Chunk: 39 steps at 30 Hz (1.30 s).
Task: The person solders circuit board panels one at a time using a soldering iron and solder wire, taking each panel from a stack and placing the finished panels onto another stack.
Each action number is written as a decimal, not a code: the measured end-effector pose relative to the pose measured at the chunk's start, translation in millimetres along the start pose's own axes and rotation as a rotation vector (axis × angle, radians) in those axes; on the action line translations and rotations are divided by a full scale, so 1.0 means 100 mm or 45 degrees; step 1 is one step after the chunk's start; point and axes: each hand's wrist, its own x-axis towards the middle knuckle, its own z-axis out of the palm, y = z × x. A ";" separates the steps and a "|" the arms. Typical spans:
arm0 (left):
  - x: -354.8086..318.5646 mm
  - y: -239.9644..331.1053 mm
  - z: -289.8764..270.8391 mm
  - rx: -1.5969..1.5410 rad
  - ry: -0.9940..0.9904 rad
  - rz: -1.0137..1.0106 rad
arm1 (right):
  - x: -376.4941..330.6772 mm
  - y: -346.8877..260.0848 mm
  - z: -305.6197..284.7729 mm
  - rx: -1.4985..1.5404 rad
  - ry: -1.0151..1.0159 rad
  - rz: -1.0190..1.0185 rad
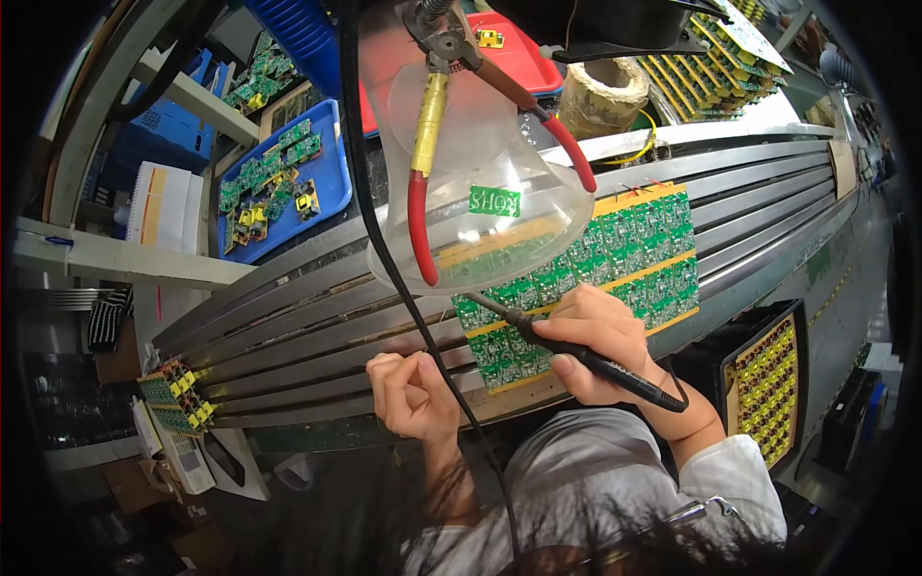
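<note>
My right hand (603, 331) is wrapped round the black handle of a soldering iron (622, 372), held like a pen. Its tip slants up and left over the left part of a green circuit board panel (663, 235) with yellow edge strips. To the left of the panel, my left hand (411, 396) is closed in a pinch; whatever lies between its fingertips is too fine to make out. A clear plastic funnel-shaped hood (547, 226) hangs above the panel and covers part of it. Red-handled pliers (445, 46) hang across the hood, jaws upward.
The panel lies on long metal rails (317, 331). A black cable (389, 259) crosses before the rails. A blue tray (336, 182) of boards stands left, a red tray (528, 43) and a brown roll (603, 96) behind. A black crate (715, 370) with boards is at right.
</note>
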 end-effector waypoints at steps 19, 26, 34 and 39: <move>0.07 0.13 0.05 0.086 -0.074 0.025 | -0.07 -0.10 -0.09 0.063 0.182 0.134; 0.13 0.13 0.12 0.085 -0.132 0.037 | -0.10 -0.03 -0.10 0.045 0.135 0.132; 0.11 0.13 0.13 0.130 -0.168 0.017 | -0.09 -0.03 -0.07 -0.036 0.098 0.088; 0.12 0.12 0.14 0.153 -0.165 0.016 | -0.09 -0.07 -0.04 -0.085 0.091 0.089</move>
